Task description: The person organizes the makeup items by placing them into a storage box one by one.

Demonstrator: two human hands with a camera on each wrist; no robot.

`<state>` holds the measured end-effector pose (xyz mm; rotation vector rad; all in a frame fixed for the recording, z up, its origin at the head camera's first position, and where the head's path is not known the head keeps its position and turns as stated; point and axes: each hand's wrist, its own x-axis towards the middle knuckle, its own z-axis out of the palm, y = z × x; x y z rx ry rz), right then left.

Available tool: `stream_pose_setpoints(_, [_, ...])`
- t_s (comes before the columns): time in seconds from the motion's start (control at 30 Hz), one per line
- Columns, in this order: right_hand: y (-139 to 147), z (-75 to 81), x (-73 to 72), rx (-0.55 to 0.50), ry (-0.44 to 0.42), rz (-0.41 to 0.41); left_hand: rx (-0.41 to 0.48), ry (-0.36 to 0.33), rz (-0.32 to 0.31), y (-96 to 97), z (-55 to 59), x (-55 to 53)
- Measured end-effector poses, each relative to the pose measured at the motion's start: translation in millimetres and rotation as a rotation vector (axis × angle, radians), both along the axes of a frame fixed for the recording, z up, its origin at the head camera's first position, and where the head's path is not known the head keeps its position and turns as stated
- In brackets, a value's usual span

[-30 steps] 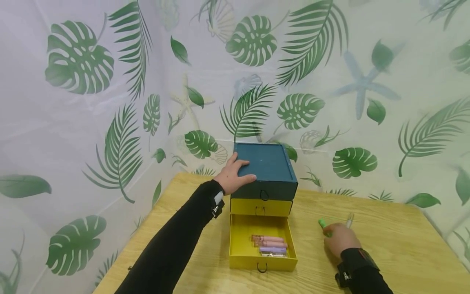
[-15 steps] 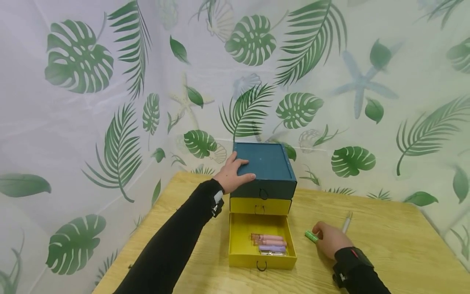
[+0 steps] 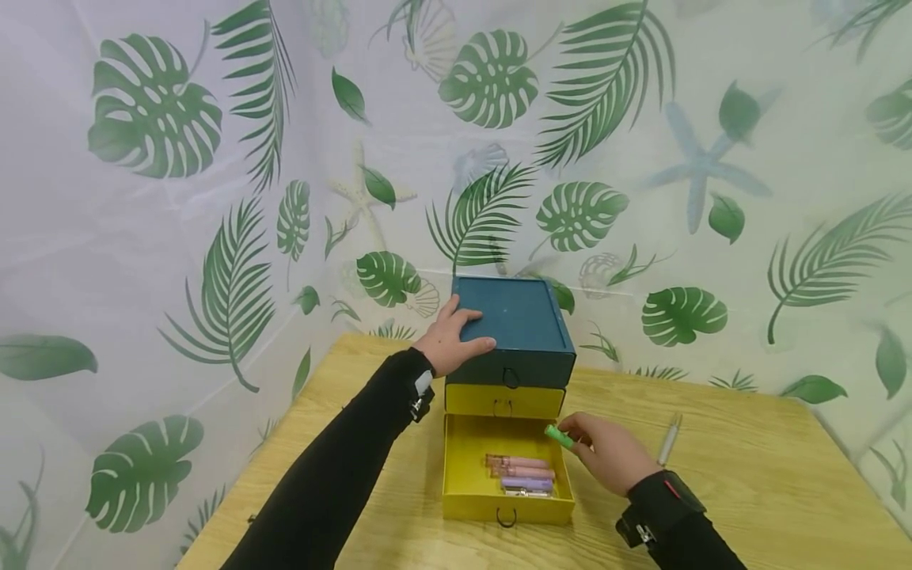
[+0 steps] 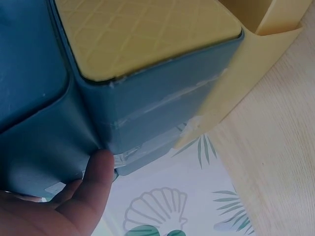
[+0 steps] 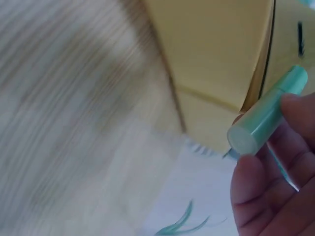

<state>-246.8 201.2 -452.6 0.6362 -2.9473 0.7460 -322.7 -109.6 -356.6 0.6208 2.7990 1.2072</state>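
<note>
Between its fingers and thumb my right hand point(image 3: 613, 455) pinches a small green capped tube point(image 3: 559, 436), held at the right rim of the pulled-out yellow drawer point(image 3: 470, 509). The right wrist view shows the tube's pale round end point(image 5: 242, 140). Two pink tubes point(image 3: 523, 461), a purple one point(image 3: 527, 482) and a clear, silvery one lie in the drawer. My left hand point(image 3: 452, 340) rests with spread fingers on the left edge of the dark blue top point(image 3: 513, 313) of the drawer box. In the left wrist view, its finger point(image 4: 98, 177) touches the blue side.
A closed yellow drawer point(image 3: 541, 402) and a dark blue one point(image 3: 477, 370) sit above the pulled-out drawer, with small loop pulls. A whitish slim tube point(image 3: 670, 439) lies on the wooden table point(image 3: 769, 475), right of the box. A leaf-printed sheet point(image 3: 634, 237) hangs behind.
My right hand has lifted the green tube off the table and carried it left to the drawer's right rim. The left hand has stayed on the box.
</note>
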Motion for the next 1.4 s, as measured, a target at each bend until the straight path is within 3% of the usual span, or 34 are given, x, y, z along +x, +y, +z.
stream_pose_setpoints(0.23, [-30, -2.6, 4.2, -0.01, 0.039, 0.072, 0.001, -0.003, 0.001, 0.5, 0.0, -0.1])
stream_pose_setpoints(0.43, [-52, -16.0, 0.6, -0.001, 0.003, 0.107, -0.008, 0.004, 0.01, 1.1, -2.2, -0.9])
stream_pose_setpoints(0.57, [-61, -27.7, -3.0, 0.063, 0.049, 0.13, -0.018, 0.001, 0.02, 1.3, -4.8, -0.8])
stream_pose_setpoints(0.83, [-66, -37.7, -7.0, 0.124, 0.096, 0.125, -0.021, 0.002, 0.017, 2.2, -4.4, -0.4])
stream_pose_setpoints(1.4, [-67, -36.1, -3.1, 0.156, 0.136, 0.138, -0.047, 0.014, 0.032, 4.1, -3.8, -1.4])
